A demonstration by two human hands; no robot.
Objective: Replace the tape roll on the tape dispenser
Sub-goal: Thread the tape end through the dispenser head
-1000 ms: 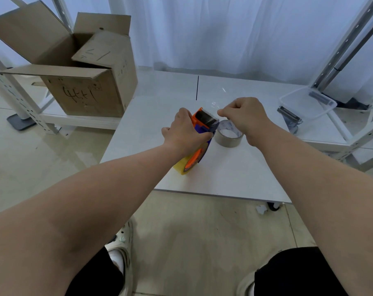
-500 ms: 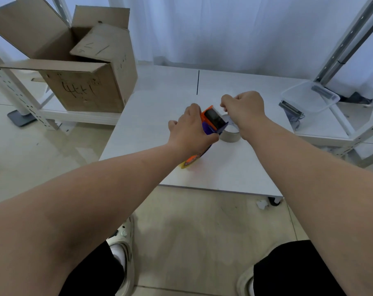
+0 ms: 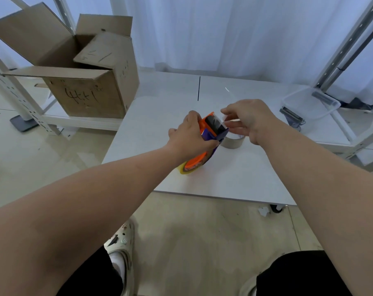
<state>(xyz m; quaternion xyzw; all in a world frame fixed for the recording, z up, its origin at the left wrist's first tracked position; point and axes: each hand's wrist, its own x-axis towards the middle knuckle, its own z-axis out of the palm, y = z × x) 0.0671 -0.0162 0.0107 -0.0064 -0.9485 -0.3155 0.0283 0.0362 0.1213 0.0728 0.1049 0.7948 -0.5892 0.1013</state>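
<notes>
Left fingers point(image 3: 192, 118): curled over the top of the dispenser point(image 3: 212, 129), with the thumb underneath. It's a full grip around the middle.
Right fingers point(image 3: 228, 111): bent, with thumb and forefinger pinched together on what looks like a clear strip point(image 3: 223, 121) at the dispenser's head. The strip is faint, so I can't say more about it.
Left hand point(image 3: 190, 137): knuckles up, wrist straight. The forearm reaches in from the near left, above the floor.
Right hand point(image 3: 251, 118): back of the hand up, wrist slightly bent. It hovers above the surface point(image 3: 234, 178), just right of the dispenser's head.
Dispenser: orange and purple, and tilted. Its low end is at the surface, towards the person. The head is raised and points away and to the right, and the long axis runs along that slant.
Yellow roll point(image 3: 184, 169): sits in the dispenser's low end, peeking out below the left wrist, not far from the near edge.
Grey roll point(image 3: 232, 143): lies flat on the surface with its hole facing up. It is just beside the dispenser and partly under the right hand.
Open room: bare white surface to the left, beyond the hands and to the near right.
Edges: the near edge runs just below the yellow roll, and the left edge is well apart from the hands.
Box point(image 3: 85, 97): cardboard with its flaps open, on a low shelf to the left, off the surface.
Tray point(image 3: 309, 103): clear plastic, to the far right on a rack.
</notes>
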